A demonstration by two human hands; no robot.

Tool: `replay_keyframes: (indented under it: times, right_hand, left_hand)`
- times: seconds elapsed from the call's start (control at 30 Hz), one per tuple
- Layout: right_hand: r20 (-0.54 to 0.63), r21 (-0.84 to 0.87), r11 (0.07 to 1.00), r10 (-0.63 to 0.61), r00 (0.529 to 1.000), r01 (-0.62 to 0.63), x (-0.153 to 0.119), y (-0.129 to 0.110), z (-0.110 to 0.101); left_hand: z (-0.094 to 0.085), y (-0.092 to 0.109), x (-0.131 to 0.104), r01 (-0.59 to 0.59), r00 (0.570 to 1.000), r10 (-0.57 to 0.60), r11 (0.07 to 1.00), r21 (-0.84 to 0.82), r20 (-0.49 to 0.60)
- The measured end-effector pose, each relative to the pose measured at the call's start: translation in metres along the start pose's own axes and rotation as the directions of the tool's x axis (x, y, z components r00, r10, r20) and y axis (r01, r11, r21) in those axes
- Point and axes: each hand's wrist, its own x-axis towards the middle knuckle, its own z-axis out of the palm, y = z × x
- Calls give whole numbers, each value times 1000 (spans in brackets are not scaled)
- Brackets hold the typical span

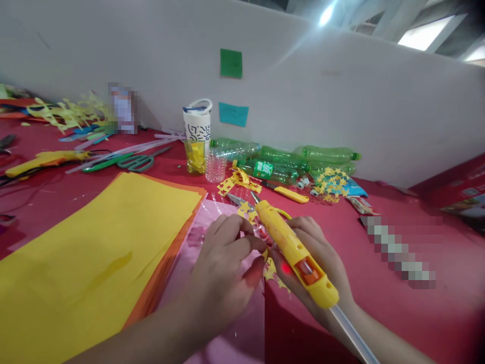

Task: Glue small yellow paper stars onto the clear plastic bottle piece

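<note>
My right hand (318,263) is wrapped round a yellow hot glue gun (290,242), its nozzle pointing away from me and a clear glue stick (354,333) sticking out of its back end. Close beside it, my left hand (223,263) has thumb and forefinger pinched together; what they hold, if anything, is too small to make out. Yellow paper stars (272,270) lie around and under the fingertips, partly hidden by both hands. Scissors (237,199) lie just beyond the hands, partly covered. Beneath my left hand is a pink sheet (242,336).
Yellow sheets (102,227) over orange ones cover the left. Behind stand a patterned tumbler (197,124) and cut plastic cups (215,168), beside green bottles (282,159). A yellow cutter (291,194) lies in front. Another glue gun (49,161) and green-handled scissors (138,162) lie left.
</note>
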Motion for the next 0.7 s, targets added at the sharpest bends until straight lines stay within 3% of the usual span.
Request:
replay_keyframes:
  times: [0.33,0.43,0.53,0.7]
  right_hand:
    - [-17,-14,1000,-10,1000,10,-4,3,2]
    - [-111,11,1000,-10,994,11,-7,2,2]
    - [-239,59,994,-74,968,90,-11,0,1]
    - [-138,14,987,-154,978,157,-13,0,0]
  left_hand:
    - [2,1,-1,85,996,-84,993,-77,18]
    - [6,-3,-4,127,991,-130,978,-165,-9]
    - [9,-5,-4,166,982,-182,957,-237,-46]
    - [5,2,4,263,964,-266,950,-166,7]
